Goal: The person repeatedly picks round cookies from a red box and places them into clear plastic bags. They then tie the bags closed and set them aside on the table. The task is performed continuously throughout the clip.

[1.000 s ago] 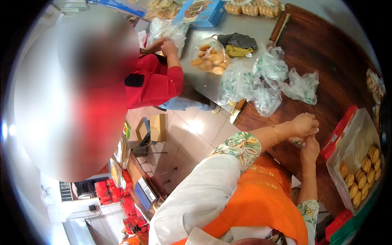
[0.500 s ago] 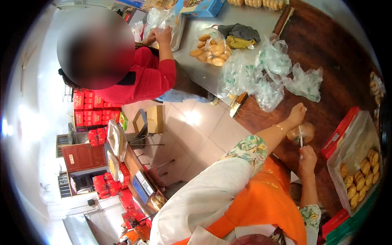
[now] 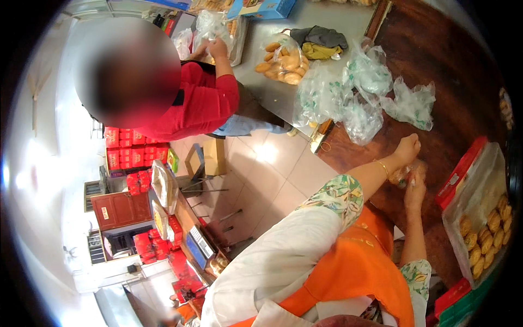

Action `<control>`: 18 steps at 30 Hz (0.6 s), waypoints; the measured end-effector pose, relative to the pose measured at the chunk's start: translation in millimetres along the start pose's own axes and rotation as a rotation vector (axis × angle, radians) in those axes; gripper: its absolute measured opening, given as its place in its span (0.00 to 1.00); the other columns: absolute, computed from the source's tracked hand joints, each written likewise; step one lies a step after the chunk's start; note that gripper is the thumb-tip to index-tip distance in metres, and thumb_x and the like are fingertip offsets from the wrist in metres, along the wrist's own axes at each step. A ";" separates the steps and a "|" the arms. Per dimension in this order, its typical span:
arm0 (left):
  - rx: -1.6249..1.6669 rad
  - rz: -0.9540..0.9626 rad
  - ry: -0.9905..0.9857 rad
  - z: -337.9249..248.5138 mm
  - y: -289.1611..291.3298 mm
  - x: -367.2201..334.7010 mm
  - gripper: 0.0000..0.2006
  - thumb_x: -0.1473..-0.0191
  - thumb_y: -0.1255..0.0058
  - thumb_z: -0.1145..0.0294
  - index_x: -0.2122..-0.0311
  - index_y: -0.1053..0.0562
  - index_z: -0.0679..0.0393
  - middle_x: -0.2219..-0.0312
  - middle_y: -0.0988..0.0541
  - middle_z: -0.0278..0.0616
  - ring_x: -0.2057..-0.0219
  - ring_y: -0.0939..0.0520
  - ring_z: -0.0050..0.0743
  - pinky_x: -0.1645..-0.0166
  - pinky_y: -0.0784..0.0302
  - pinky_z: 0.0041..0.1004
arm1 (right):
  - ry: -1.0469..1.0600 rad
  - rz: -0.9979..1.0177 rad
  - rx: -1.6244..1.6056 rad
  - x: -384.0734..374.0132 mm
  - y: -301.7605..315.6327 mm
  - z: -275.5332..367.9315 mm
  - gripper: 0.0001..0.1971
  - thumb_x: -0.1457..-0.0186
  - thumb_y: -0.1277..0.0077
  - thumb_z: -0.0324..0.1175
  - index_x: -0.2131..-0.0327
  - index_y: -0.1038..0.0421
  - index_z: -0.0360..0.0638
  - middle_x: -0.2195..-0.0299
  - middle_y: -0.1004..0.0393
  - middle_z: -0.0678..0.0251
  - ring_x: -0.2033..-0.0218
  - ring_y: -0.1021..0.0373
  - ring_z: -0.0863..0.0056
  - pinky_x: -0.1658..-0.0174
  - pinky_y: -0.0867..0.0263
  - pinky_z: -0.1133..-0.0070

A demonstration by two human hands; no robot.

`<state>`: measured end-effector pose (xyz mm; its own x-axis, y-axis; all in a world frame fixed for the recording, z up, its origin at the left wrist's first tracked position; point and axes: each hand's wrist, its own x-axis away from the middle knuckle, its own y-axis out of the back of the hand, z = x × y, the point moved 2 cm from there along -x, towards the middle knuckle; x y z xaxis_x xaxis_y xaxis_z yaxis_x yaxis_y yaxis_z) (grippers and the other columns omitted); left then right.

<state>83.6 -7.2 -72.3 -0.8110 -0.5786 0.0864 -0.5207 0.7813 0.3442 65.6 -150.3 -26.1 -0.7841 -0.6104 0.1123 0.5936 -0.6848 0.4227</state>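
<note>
On the dark wooden table sits a clear plastic bag (image 3: 402,173) with brown baked goods inside, partly covered by my hands. My left hand (image 3: 407,149), with a gold bracelet at its wrist, is closed just above the bag; what its fingers pinch is too small to make out. Against the bag's right side, my right hand (image 3: 415,188) is closed on the gathered plastic. Crumpled clear bags with green print (image 3: 364,120) lie beyond my left hand. To the right, a red-edged box (image 3: 460,171) lined with plastic holds rows of oval golden pastries (image 3: 487,240).
Across the metal table (image 3: 267,98) works a person in a red top (image 3: 201,101), hands on a clear bag. A bag of golden pastries (image 3: 283,62), dark and yellow cloths (image 3: 321,42) and a blue box (image 3: 264,8) lie there. Tiled floor (image 3: 267,169) lies to the left.
My right hand has moved up to the bag, and the white strip seen stretched between it and the bag no longer shows. My left hand has shifted slightly right. The view has shifted a little.
</note>
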 end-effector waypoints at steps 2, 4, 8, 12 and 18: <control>0.103 -0.123 0.018 -2.6 3.3 0.5 0.07 0.46 0.58 0.74 0.75 0.37 0.64 0.81 0.33 0.52 0.78 0.31 0.44 0.71 0.34 0.36 | -0.033 -0.021 -0.006 2.3 2.8 -6.0 0.09 0.39 0.60 0.32 0.68 0.35 0.36 0.75 0.36 0.63 0.73 0.41 0.73 0.66 0.40 0.78; 0.240 -0.143 0.073 -15.2 14.5 17.0 0.06 0.46 0.59 0.74 0.74 0.37 0.64 0.80 0.32 0.52 0.77 0.30 0.49 0.70 0.33 0.37 | -0.274 -0.036 -0.205 -3.3 10.4 1.8 0.08 0.41 0.58 0.32 0.65 0.34 0.36 0.72 0.34 0.63 0.71 0.39 0.71 0.64 0.40 0.77; 0.106 0.032 -0.055 -99.6 40.6 57.9 0.04 0.48 0.58 0.75 0.73 0.36 0.63 0.76 0.30 0.52 0.73 0.29 0.52 0.68 0.32 0.36 | 0.042 -0.083 -0.190 -8.1 2.9 13.8 0.13 0.44 0.53 0.34 0.58 0.34 0.37 0.65 0.30 0.63 0.65 0.33 0.70 0.59 0.38 0.76; -0.074 0.079 -0.359 -106.2 21.0 70.8 0.04 0.50 0.55 0.74 0.72 0.34 0.62 0.72 0.28 0.50 0.69 0.27 0.53 0.64 0.31 0.38 | -0.125 0.026 -0.064 -13.0 1.3 -50.9 0.17 0.48 0.50 0.33 0.55 0.34 0.39 0.59 0.29 0.59 0.57 0.32 0.70 0.55 0.37 0.74; -0.163 0.242 -0.403 -110.1 39.1 49.6 0.13 0.49 0.54 0.61 0.72 0.32 0.62 0.72 0.27 0.49 0.67 0.26 0.54 0.58 0.31 0.43 | -0.084 -0.015 -0.143 -14.2 9.4 12.5 0.15 0.50 0.48 0.30 0.58 0.34 0.38 0.62 0.29 0.57 0.59 0.32 0.65 0.55 0.38 0.74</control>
<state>52.3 -31.2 48.3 -0.9587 -0.2238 -0.1754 -0.2827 0.8165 0.5035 80.1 -143.1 -12.5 -0.8017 -0.5687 0.1841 0.5971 -0.7467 0.2931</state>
